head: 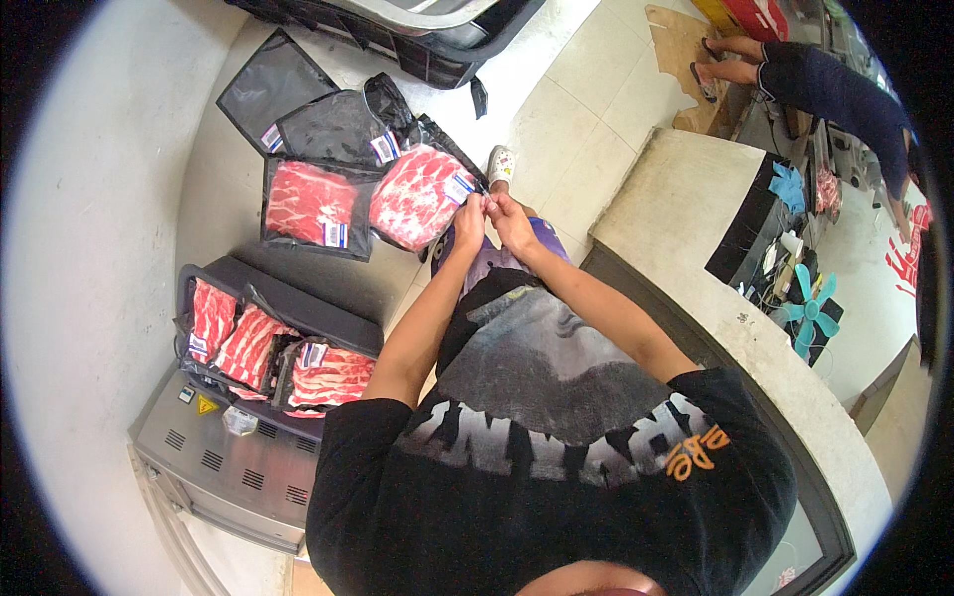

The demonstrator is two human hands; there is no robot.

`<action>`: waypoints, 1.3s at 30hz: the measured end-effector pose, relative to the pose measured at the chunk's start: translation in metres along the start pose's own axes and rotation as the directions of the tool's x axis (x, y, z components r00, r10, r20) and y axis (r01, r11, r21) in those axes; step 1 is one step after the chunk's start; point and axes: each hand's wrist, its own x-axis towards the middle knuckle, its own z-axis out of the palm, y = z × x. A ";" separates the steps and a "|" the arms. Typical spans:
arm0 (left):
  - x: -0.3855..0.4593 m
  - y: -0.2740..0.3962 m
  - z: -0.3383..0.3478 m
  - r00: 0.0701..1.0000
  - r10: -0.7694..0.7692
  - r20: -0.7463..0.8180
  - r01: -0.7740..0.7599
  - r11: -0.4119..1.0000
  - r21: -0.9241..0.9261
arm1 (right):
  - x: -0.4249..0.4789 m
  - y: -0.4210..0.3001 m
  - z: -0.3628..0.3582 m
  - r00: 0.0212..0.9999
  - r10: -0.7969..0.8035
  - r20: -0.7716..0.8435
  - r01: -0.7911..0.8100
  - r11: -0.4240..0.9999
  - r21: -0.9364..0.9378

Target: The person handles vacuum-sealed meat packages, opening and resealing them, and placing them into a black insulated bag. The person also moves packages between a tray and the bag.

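A clear-and-black plastic bag of sliced raw meat (414,200), with a sticker label (458,188), lies at the near right edge of a metal worktop (212,160). My left hand (470,223) and my right hand (511,222) meet at this bag's right corner. Their fingertips pinch something thin there, apparently the bag's edge; the fingers hide the detail. Left of it rests another labelled bag of sliced meat (311,200). Behind these are a flat labelled bag (276,89) and a second labelled bag (332,127), both without visible meat.
Packed meat bags (253,343) fill a dark crate (298,298) on a vented metal machine (238,454) at left. A black tub (440,56) stands at the back. Rightward are a counter ledge (671,186), a turquoise fan (809,309) and another person (835,93).
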 end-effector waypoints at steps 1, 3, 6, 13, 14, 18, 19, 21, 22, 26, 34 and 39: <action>0.000 0.001 0.000 0.999 -0.034 -0.007 0.033 0.998 -0.046 | 0.001 0.004 0.001 1.000 -0.009 0.003 0.009 0.998 0.067; -0.002 0.003 0.001 0.995 -0.103 -0.018 0.099 0.986 -0.138 | 0.001 0.008 0.005 1.000 -0.027 0.007 0.025 0.979 0.201; 0.002 0.001 0.004 0.993 -0.111 -0.047 0.110 0.993 -0.033 | 0.001 0.004 0.006 0.999 0.040 0.001 -0.038 0.951 0.308; 0.004 -0.003 0.007 0.999 -0.016 -0.050 0.010 0.994 -0.109 | 0.002 0.001 0.004 0.997 0.075 -0.004 -0.070 0.950 0.303; 0.001 0.001 0.007 0.998 -0.039 -0.052 0.031 0.988 -0.153 | 0.002 0.002 0.004 0.997 0.081 -0.009 -0.075 0.948 0.308; 0.005 -0.003 0.006 0.989 -0.150 -0.009 0.139 0.933 -0.333 | 0.000 0.001 0.002 0.997 0.072 0.031 -0.078 0.934 0.350; 0.005 -0.003 0.006 0.988 -0.151 0.004 0.143 0.922 -0.360 | 0.002 0.005 0.000 0.995 0.085 0.048 -0.097 0.923 0.371; 0.003 -0.002 0.005 0.988 -0.151 0.032 0.150 0.900 -0.409 | 0.006 0.005 -0.002 0.991 0.109 0.081 -0.133 0.899 0.417; 0.002 0.000 0.005 0.985 -0.166 0.050 0.172 0.894 -0.413 | 0.006 0.002 -0.005 0.991 0.123 0.060 -0.135 0.947 0.293; -0.019 0.010 0.001 0.967 -0.174 0.187 0.221 0.937 -0.270 | 0.016 0.014 -0.018 0.996 0.086 -0.001 -0.086 0.996 -0.005; -0.052 0.088 -0.039 0.918 0.395 0.010 -0.377 0.867 0.325 | 0.028 0.010 -0.007 0.998 -0.051 -0.037 0.055 0.994 0.098; -0.023 0.092 -0.065 0.712 0.701 -0.040 -0.417 0.468 0.779 | 0.020 -0.026 -0.005 0.998 0.068 -0.013 -0.068 0.997 0.033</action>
